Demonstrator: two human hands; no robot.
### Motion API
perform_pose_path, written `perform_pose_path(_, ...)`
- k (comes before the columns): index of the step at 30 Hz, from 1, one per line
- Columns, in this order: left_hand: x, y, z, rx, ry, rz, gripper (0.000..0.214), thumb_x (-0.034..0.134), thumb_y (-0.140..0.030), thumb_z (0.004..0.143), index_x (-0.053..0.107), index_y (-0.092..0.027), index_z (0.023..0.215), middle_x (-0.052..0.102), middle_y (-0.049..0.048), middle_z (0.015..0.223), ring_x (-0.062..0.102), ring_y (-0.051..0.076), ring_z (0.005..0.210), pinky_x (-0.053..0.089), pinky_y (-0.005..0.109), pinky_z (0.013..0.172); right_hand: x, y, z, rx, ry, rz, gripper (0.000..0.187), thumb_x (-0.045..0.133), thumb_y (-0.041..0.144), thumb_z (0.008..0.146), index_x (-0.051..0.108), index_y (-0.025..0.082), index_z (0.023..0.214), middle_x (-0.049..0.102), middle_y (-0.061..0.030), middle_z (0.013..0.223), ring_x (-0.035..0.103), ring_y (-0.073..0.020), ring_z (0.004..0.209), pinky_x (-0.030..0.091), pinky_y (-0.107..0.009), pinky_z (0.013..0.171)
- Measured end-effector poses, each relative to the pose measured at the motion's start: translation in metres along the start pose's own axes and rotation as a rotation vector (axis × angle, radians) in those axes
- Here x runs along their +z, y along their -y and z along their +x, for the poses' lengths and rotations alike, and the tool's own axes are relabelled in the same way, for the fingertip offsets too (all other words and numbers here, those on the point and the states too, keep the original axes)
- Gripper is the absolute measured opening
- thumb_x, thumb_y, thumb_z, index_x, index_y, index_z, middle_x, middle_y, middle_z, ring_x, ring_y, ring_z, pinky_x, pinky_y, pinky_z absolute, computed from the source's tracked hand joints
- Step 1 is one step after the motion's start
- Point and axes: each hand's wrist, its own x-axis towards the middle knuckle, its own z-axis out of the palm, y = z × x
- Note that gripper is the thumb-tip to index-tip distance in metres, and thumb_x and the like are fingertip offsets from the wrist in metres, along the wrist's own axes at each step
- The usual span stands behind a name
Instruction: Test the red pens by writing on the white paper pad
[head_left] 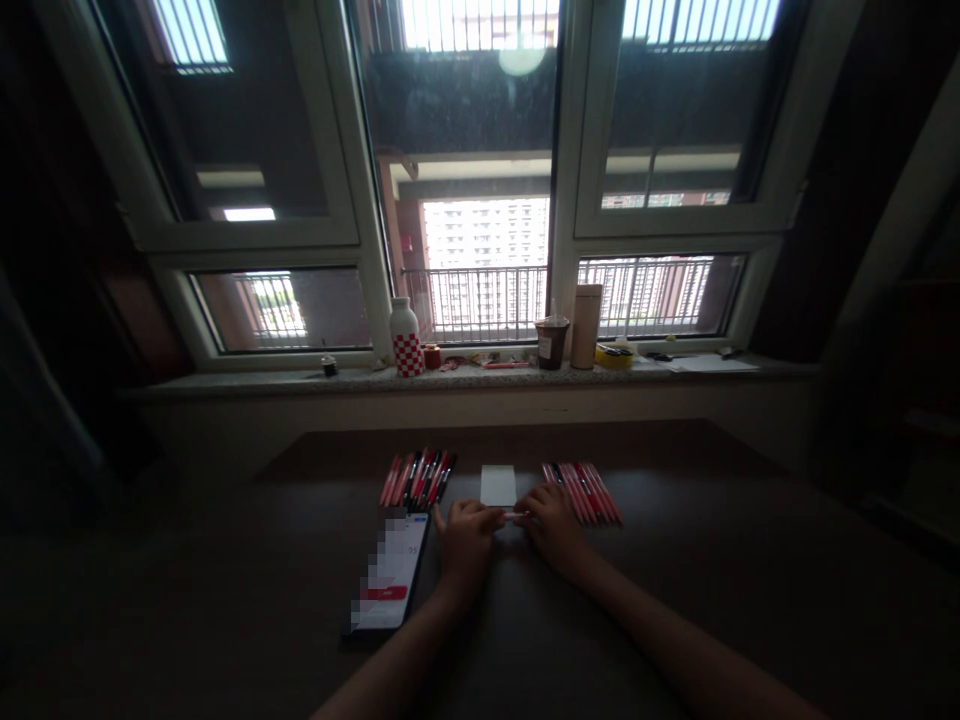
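Head camera: nearest, my phone (390, 580) lies on the table (675, 570), its screen writing blurred beyond reading; my left hand (466, 540) and right hand (553, 525) each pinch an end of one pen (516, 516); beyond, a white card (498, 485) lies between the red-and-black pens (417, 478) and the red pens (586, 491); farther, a checkered bottle (406, 340) stands on the sill (300, 378).

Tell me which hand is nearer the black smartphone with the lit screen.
Left. The left hand, gripping a thin pen, sits just right of the smartphone; the right hand, gripping its other end, lies farther right.
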Motion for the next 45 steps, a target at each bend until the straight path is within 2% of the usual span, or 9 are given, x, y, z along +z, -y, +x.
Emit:
perform_pose_path(6,-0.001,0.0,0.001,-0.017,0.03,-0.024,0.02,0.056,-0.028,0.081,0.073,-0.036,0.088,0.072,-0.001,0.096,0.053,0.022,0.104,0.011,0.056,0.109,0.0,0.001,0.0,-0.004,0.017,-0.041,0.018,0.056,0.036,0.089,0.068,0.023,0.086,0.062,-0.003,0.089,0.048,-0.0222,0.098,0.03,-0.039,0.094)
perform_pose_path(12,-0.002,-0.001,0.003,-0.036,0.046,-0.05,0.021,0.056,-0.025,0.078,0.074,-0.033,0.083,0.072,0.0018,0.098,0.054,0.023,0.106,0.014,0.055,0.108,0.001,0.001,0.001,-0.025,0.033,-0.068,0.02,0.052,0.031,0.092,0.069,0.023,0.083,0.064,-0.0034,0.086,0.048,-0.0229,0.097,0.026,-0.043,0.097)
perform_pose_path(21,0.0,-0.001,0.003,0.023,0.018,-0.062,0.022,0.053,-0.022,0.08,0.073,-0.03,0.079,0.073,-0.0005,0.089,0.055,0.022,0.107,0.004,0.055,0.111,0.003,0.001,0.001,-0.031,0.038,-0.092,0.019,0.054,0.031,0.091,0.068,0.023,0.083,0.064,-0.0028,0.084,0.048,-0.0231,0.096,0.025,-0.044,0.097)
perform_pose_path(28,0.001,-0.001,0.001,0.047,-0.013,-0.067,0.023,0.052,-0.021,0.081,0.073,-0.031,0.08,0.073,-0.001,0.09,0.055,0.022,0.107,0.001,0.056,0.111,0.002,0.001,0.001,-0.014,0.048,-0.041,0.017,0.055,0.029,0.091,0.068,0.023,0.082,0.064,-0.0011,0.082,0.048,-0.0213,0.094,0.024,-0.043,0.098)
perform_pose_path(32,0.0,0.0,0.0,0.032,-0.027,-0.041,0.021,0.053,-0.025,0.083,0.072,-0.034,0.085,0.073,-0.0021,0.096,0.055,0.022,0.107,0.001,0.059,0.11,0.004,-0.003,0.001,0.008,0.019,0.037,0.018,0.056,0.035,0.09,0.069,0.025,0.086,0.065,-0.0023,0.085,0.048,-0.0226,0.095,0.03,-0.041,0.094)
perform_pose_path(37,0.002,0.001,0.0,0.002,-0.037,0.017,0.021,0.052,-0.027,0.084,0.071,-0.033,0.091,0.071,0.0006,0.102,0.054,0.023,0.109,0.005,0.06,0.11,0.005,-0.008,0.002,0.051,-0.027,0.216,0.018,0.058,0.032,0.088,0.068,0.024,0.101,0.066,-0.0043,0.089,0.051,-0.0229,0.096,0.038,-0.039,0.089)
perform_pose_path(41,0.003,0.003,0.001,-0.005,-0.056,0.025,0.022,0.05,-0.028,0.086,0.07,-0.032,0.094,0.07,0.0016,0.104,0.054,0.023,0.11,0.007,0.061,0.109,0.004,-0.011,0.003,0.072,-0.074,0.392,0.016,0.062,0.033,0.084,0.07,0.022,0.092,0.065,-0.0054,0.09,0.056,-0.0215,0.093,0.043,-0.036,0.085)
perform_pose_path(45,0.002,0.002,0.001,-0.015,-0.066,0.006,0.022,0.048,-0.028,0.087,0.068,-0.032,0.097,0.07,0.0011,0.106,0.054,0.022,0.11,0.008,0.06,0.109,0.006,-0.015,0.005,0.138,-0.107,0.577,0.02,0.072,0.038,0.074,0.069,0.02,0.082,0.065,-0.0042,0.088,0.06,-0.0194,0.085,0.048,-0.034,0.079)
